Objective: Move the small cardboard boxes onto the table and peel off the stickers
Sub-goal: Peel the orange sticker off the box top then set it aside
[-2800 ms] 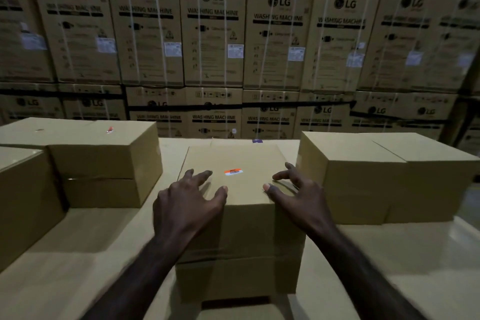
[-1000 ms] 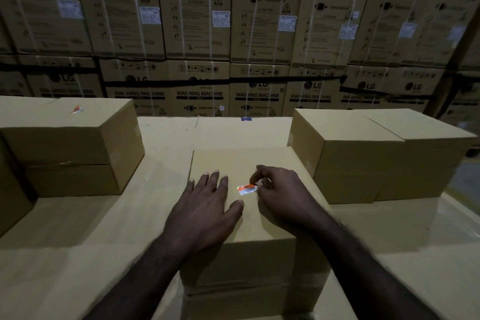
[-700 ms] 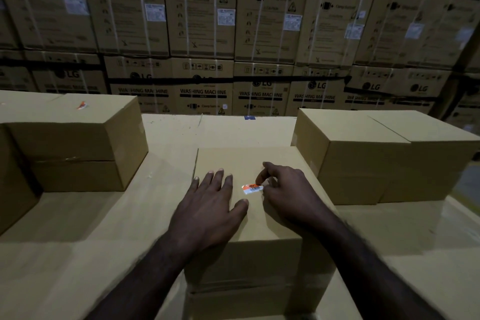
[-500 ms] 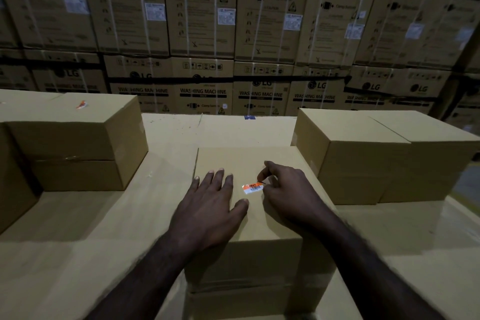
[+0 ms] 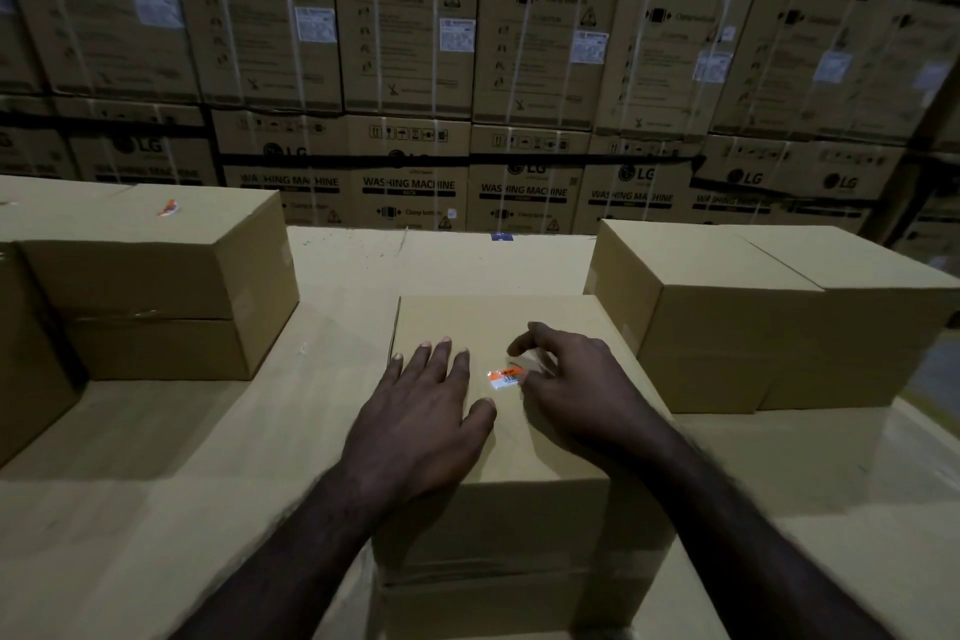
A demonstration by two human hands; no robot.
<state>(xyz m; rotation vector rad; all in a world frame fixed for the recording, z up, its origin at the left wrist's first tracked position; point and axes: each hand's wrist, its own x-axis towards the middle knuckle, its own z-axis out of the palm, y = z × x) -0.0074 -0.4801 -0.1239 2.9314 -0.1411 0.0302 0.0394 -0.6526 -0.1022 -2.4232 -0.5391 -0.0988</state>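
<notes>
A small cardboard box stands on the cardboard-covered table right in front of me. On its top lies an orange and white sticker. My left hand rests flat on the box top just left of the sticker, fingers straight. My right hand is on the sticker's right side. Its thumb tip touches the sticker's right end, and its index finger is lifted apart above it. I cannot tell whether the sticker's edge has come off the cardboard.
Stacked small boxes sit at the left, the top one bearing an orange sticker. Two plain boxes stand side by side at the right. A wall of large washing machine cartons rises behind the table.
My hands slid from the box's sides onto its top. The right hand's index finger, which was pinched with the thumb at the sticker's end, has now lifted away.
</notes>
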